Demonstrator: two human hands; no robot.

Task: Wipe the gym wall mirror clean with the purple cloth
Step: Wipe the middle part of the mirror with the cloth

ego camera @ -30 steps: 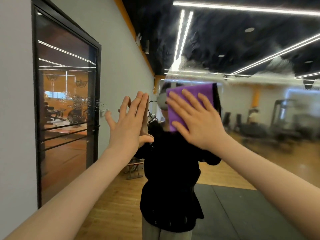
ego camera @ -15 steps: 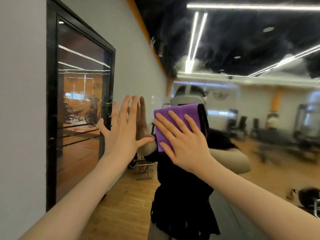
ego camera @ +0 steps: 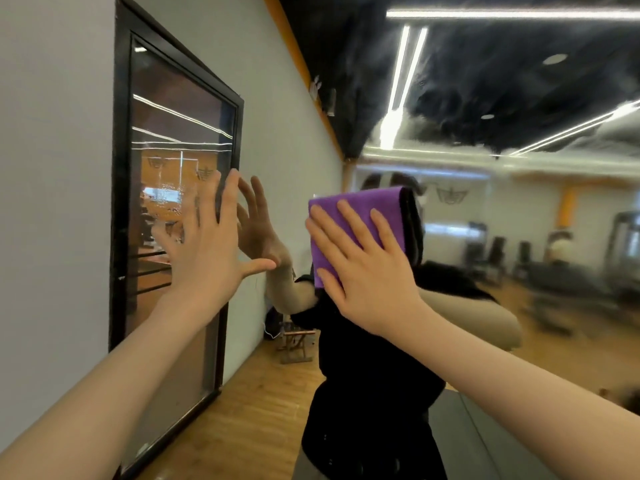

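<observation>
The purple cloth (ego camera: 360,220) is pressed flat against the mirror (ego camera: 519,237) by the right hand (ego camera: 367,271), fingers straight; the left hand (ego camera: 211,244) is spread open, touching the glass.

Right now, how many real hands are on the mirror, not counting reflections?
2. The left hand lies flat on the mirror near its left edge; the right hand presses the purple cloth beside it.

Purple cloth (ego camera: 360,216) partly hidden under right hand (ego camera: 367,271), reflected gym equipment (ego camera: 554,271) blurred
</observation>
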